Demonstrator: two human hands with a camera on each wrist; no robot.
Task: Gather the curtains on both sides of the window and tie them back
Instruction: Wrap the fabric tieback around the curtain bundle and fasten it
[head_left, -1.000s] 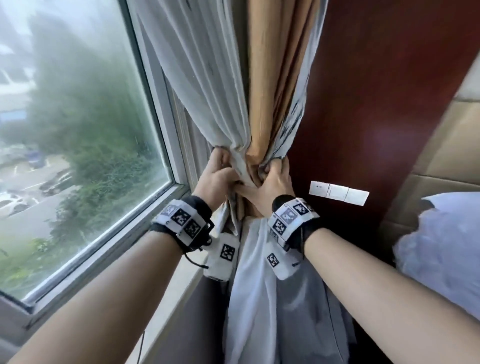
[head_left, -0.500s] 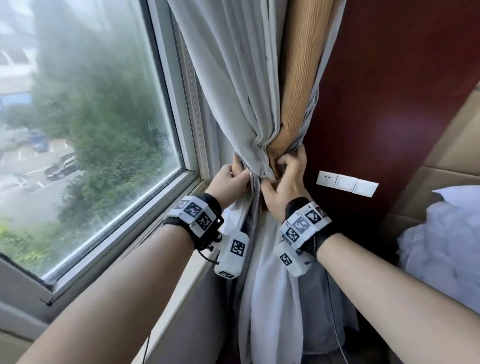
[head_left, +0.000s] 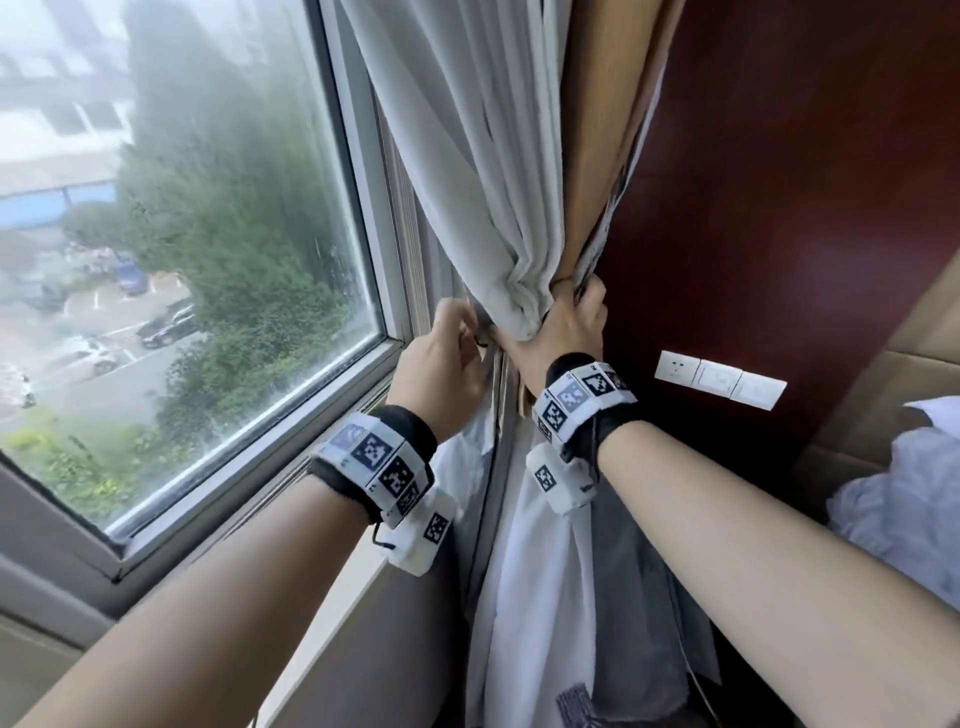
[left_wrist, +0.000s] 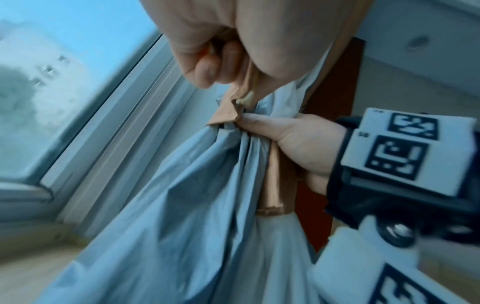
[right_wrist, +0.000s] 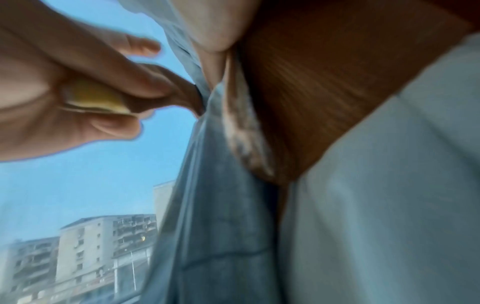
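A grey sheer curtain (head_left: 493, 197) and a tan drape (head_left: 597, 156) hang gathered into one bundle at the window's right edge. My right hand (head_left: 569, 325) wraps round the bundle's narrow waist and grips it. My left hand (head_left: 452, 353) is just left of the bundle, beside the window frame, its fingers curled round the end of a tan tie-back strap (left_wrist: 228, 111). In the left wrist view the strap runs from my left hand (left_wrist: 207, 41) across the folds under my right hand (left_wrist: 298, 142). The right wrist view shows my left hand (right_wrist: 78, 82) pinching a yellowish strap end (right_wrist: 96, 98).
The window pane (head_left: 208, 234) and its sill (head_left: 332, 613) fill the left. A dark red wall panel (head_left: 805, 182) with white switches (head_left: 719, 379) stands right of the curtain. White bedding (head_left: 904, 499) lies at the far right. The curtain's lower part (head_left: 540, 597) hangs loose between my forearms.
My left hand has come off the bundle and moved left toward the window frame with the strap end. My right hand now wraps round the bundle alone.
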